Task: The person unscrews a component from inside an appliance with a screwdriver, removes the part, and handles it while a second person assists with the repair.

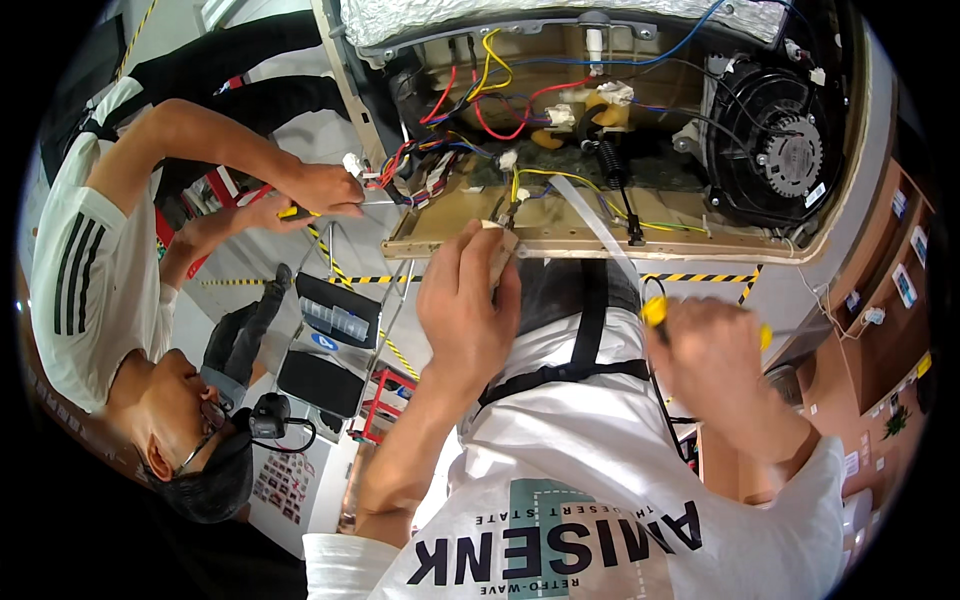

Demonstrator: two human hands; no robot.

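Observation:
My left hand (465, 300) is closed at the front edge of a beige appliance housing (440, 245), its fingers pinching a small flat beige piece (503, 258). Thin wires and a white connector (508, 160) lie just beyond its fingertips. To the right, over my shirt, my right hand (712, 350) is wrapped round a hand tool with a yellow-and-black handle (656, 312); its kind is mostly hidden by the fist. A pale straight strip (598, 228) slants from the housing toward this hand. Whether it belongs to the tool, I cannot tell.
Coloured wires (510, 110) cross the housing, beside a dark spring (612, 165) and a round black fan motor (785, 150). At left a co-worker's hand (325, 188) works on the same wiring with a yellow-handled tool (295, 212). Black-topped stools (320, 383) stand below.

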